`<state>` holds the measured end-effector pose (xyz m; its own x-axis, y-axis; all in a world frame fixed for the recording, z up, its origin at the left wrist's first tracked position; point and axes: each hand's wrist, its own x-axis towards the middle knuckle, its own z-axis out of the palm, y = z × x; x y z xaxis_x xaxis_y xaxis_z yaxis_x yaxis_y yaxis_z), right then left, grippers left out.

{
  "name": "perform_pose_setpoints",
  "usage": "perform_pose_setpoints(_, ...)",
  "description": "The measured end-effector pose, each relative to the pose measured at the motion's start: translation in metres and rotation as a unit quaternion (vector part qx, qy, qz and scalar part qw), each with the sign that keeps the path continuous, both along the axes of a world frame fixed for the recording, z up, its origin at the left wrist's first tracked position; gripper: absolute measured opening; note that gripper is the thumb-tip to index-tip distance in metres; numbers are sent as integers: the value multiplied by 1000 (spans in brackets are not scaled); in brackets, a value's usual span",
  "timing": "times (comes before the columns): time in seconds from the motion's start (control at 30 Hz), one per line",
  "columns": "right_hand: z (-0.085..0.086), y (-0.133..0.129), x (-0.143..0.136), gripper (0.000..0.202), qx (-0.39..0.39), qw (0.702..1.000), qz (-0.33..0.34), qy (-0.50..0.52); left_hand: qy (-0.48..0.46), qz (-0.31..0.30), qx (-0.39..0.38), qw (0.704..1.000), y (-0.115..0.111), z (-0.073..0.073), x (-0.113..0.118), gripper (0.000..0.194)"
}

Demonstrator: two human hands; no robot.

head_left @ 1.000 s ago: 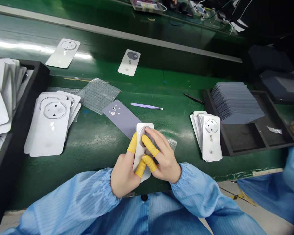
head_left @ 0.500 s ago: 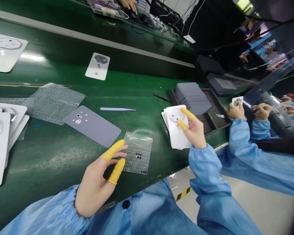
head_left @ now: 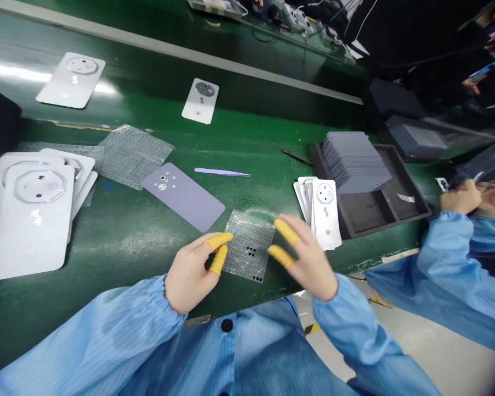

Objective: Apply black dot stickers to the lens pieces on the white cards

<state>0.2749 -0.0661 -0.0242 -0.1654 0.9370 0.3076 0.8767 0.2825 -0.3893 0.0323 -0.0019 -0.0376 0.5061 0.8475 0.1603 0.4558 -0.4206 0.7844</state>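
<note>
My left hand, with yellow finger cots on thumb and forefinger, is at the left edge of a small bubble-wrap sheet that bears several black dots. Its thumb and forefinger are apart, with nothing visible between them. My right hand, slightly blurred, hovers at the sheet's right side with spread fingers and holds nothing. A grey-purple back panel with small holes lies behind my left hand. Purple tweezers rest beyond the sheet. To the right of my right hand sits a fanned pile of white panels.
A black tray holds a row of grey panels. Large white panels are stacked at the left beside more bubble wrap. Two white panels lie at the back. A co-worker's hands are at the far right.
My right hand has let go of the white panel on the pile and moved left to the bubble-wrap sheet. My left thumb and forefinger have come nearer each other. The view has shifted left.
</note>
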Motion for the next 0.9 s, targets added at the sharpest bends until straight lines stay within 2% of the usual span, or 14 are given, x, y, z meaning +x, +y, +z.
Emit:
perform_pose_setpoints(0.03,-7,-6,-15,58,-16,1000,21,8,6,1,-5,1000,-1,-1,1,31)
perform_pose_setpoints(0.1,-23,-14,-38,49,-22,998,54,32,17,6,-17,1000,-2,-2,2,31)
perform_pose_setpoints(0.2,-37,-15,-48,36,-3,993,79,91,59,24,-18,998,2,2,1,27)
perform_pose_setpoints(0.27,-34,-12,-44,39,15,989,94,113,127,24,-17,992,8,9,-3,28)
perform_pose_setpoints(0.33,-22,-7,-38,44,48,988,93,117,172,13,-47,984,14,18,-6,37)
perform_pose_setpoints(0.37,-15,-5,-35,46,62,987,85,119,158,-1,-88,983,16,22,-7,40)
perform_pose_setpoints(0.43,-1,-2,-31,47,77,987,75,121,49,-40,-219,974,17,29,-6,38)
perform_pose_setpoints(0.5,10,1,-28,42,74,987,99,104,-99,-62,-366,923,14,30,-2,31)
perform_pose_setpoints(0.57,17,5,-26,32,58,984,155,68,-204,-32,-463,862,8,28,2,28)
perform_pose_setpoints(0.63,21,9,-26,30,34,977,197,71,-251,14,-504,827,2,24,5,28)
perform_pose_setpoints(0.67,23,11,-27,31,24,975,197,96,-264,28,-514,816,0,22,7,29)
perform_pose_setpoints(0.77,23,17,-34,25,43,973,142,176,-291,51,-529,796,-5,21,8,35)
perform_pose_setpoints(0.83,19,20,-41,22,70,976,133,159,-300,77,-535,786,-6,21,9,40)
perform_pose_setpoints(0.9,14,22,-47,17,84,979,155,98,-302,104,-542,778,-6,21,10,44)
